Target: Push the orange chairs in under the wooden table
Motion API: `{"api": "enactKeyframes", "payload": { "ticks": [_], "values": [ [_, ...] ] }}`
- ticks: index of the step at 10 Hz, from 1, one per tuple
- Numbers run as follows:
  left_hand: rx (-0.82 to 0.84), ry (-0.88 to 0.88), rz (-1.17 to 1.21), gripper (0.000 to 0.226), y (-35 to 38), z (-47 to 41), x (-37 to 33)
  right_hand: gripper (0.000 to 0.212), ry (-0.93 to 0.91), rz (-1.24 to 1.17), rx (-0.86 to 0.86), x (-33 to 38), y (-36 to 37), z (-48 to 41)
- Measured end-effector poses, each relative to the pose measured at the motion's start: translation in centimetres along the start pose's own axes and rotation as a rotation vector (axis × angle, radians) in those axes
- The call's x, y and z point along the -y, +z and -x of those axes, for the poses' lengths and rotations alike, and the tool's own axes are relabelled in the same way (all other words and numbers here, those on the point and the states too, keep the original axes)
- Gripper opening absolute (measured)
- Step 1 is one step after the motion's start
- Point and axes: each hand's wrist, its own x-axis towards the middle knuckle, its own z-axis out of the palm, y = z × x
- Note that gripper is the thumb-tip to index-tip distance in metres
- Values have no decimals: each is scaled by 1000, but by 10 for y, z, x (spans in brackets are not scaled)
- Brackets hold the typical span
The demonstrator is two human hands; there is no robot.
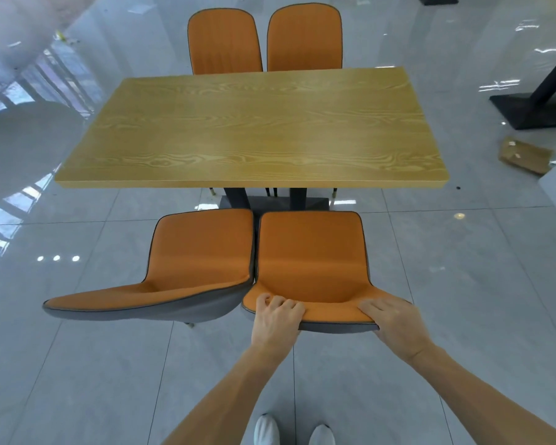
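A wooden table (254,130) stands in the middle of the view on a dark pedestal base. Two orange chairs stand on its near side, pulled out, their seats clear of the tabletop. My left hand (276,319) and my right hand (395,322) both grip the top of the backrest of the near right chair (312,255). The near left chair (199,252) stands touching it, untouched by either hand. On the far side, the far left chair (223,43) and the far right chair (304,40) show only their backrests above the table edge.
Glossy grey floor tiles (463,284) surround the table. A black stand with a flat base (533,110) is at the right, and a piece of cardboard (525,154) lies on the floor near it. My white shoes (294,433) are at the bottom edge.
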Motion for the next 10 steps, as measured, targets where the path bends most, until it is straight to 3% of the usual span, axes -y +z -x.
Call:
{"api": "enactKeyframes", "payload": {
  "ticks": [3, 4, 5, 6, 7, 10],
  "values": [
    [71, -15, 20, 18, 5, -25, 15, 42, 0, 55, 65, -13, 5, -21],
    [186, -30, -39, 28, 6, -17, 10, 44, 25, 59, 160, -4, -1, -12],
    [242, -32, -14, 39, 1, -10, 9, 44, 108, 83, 405, 2, -10, -11],
    [310, -25, 82, 41, -28, -6, 25, 58, 130, 17, 608, 10, -26, -24],
    [265, -84, 148, 38, -65, 3, 47, 55, 35, -19, 540, 38, -41, -53],
    [-88, -210, -6, 31, -217, 22, 134, 37, -243, 137, 149, 161, -124, -219]
  ]
}}
